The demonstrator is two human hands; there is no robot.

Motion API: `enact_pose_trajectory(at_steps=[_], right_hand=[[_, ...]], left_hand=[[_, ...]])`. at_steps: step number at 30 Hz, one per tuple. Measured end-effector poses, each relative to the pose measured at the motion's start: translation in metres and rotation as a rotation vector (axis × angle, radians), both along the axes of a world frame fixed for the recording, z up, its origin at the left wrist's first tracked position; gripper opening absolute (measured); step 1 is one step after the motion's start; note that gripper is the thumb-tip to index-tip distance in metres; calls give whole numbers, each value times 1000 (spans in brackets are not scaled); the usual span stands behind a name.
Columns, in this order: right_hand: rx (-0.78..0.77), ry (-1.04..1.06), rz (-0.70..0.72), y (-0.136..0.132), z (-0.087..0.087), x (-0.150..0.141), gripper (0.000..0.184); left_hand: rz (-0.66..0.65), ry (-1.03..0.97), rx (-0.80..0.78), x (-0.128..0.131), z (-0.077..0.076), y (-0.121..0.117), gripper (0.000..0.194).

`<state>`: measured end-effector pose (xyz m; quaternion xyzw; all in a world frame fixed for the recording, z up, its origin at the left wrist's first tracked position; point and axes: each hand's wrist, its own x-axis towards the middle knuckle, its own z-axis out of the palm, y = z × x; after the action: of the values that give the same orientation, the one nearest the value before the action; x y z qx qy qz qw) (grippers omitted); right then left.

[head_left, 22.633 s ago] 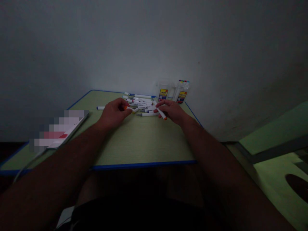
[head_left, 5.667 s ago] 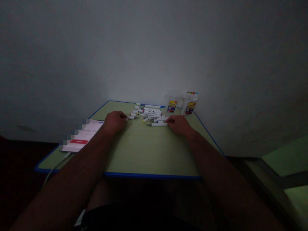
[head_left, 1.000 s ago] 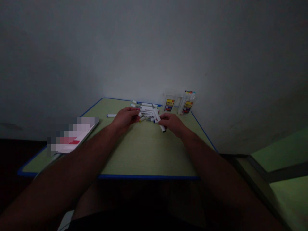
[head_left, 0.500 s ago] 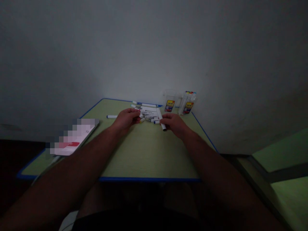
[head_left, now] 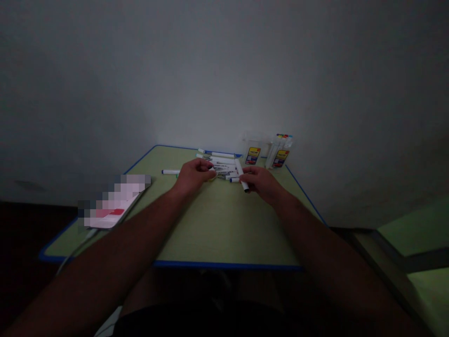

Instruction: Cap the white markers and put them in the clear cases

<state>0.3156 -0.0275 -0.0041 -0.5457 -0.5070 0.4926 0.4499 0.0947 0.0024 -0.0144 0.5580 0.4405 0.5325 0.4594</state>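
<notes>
My right hand (head_left: 263, 181) is closed around a white marker (head_left: 241, 175), which slants with its dark lower end toward me. My left hand (head_left: 193, 177) is closed, thumb and fingers pinched on a small white marker cap (head_left: 212, 172) with a dark end; the fingers partly hide it. Between and behind the hands lies a pile of white markers (head_left: 224, 161), several with bare tips. A blue-ended marker (head_left: 234, 179) rests just left of the right hand. Another white marker (head_left: 170, 172) lies left of my left hand, and a loose cap (head_left: 201, 150) is at the back.
A clear plastic case (head_left: 253, 154) with a yellow label stands at the table's back right. Beside it, a second case (head_left: 279, 154) holds several coloured-end markers. On the left lies a tablet-like device (head_left: 114, 211) with a white cable (head_left: 75, 250). Blue edging (head_left: 224, 265) borders the table (head_left: 224, 229).
The whole view has shifted slightly, so everything appears further right. My left hand has moved toward the pile, its fingers turning over the small cap. The right hand keeps its marker.
</notes>
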Motion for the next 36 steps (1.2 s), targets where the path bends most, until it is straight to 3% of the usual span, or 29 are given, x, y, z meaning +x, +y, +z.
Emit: enact_pose_trajectory(at_steps=[8, 14, 29, 36], right_hand=[[4, -10, 4, 1, -2, -1, 18], [-4, -1, 19, -1, -2, -1, 21], [-24, -2, 12, 0, -5, 1, 25], [13, 18, 60, -1, -7, 2, 29]], left_hand=[[16, 49, 57, -1, -1, 2, 29], [31, 35, -15, 2, 6, -4, 24], [16, -25, -45, 1, 5, -3, 26], [-9, 26, 31, 2, -6, 1, 28]])
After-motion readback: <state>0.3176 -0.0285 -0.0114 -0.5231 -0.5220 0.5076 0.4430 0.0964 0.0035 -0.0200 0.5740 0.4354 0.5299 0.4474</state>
